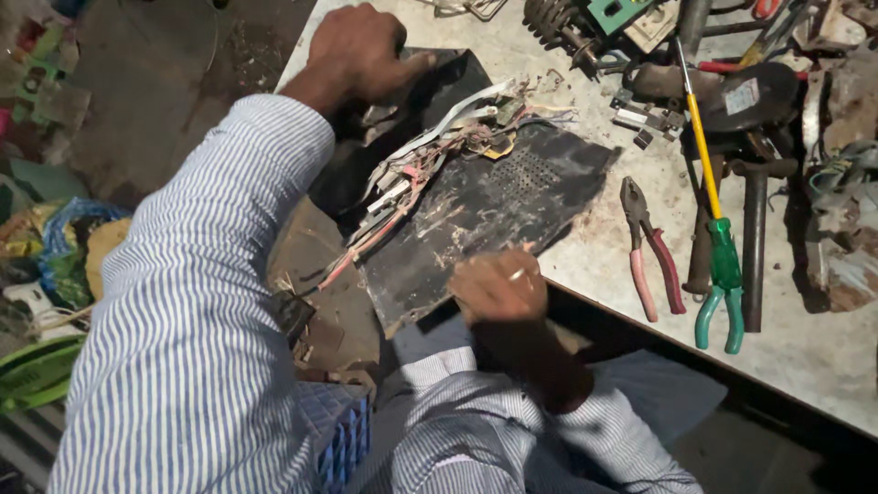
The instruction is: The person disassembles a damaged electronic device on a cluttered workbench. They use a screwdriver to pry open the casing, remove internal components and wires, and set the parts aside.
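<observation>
We see a dark, scuffed panel (494, 215) lying at the near edge of the desk (823, 348), partly overhanging it, with a bundle of wires (412, 187) running along its left side. Our left hand (358, 53) is curled over the black casing (439, 87) at the far end, gripping it. Our right hand (498, 288) is closed on the panel's near edge. Red-handled pliers (651, 252) and green-handled pliers (722, 284) lie just to the right
</observation>
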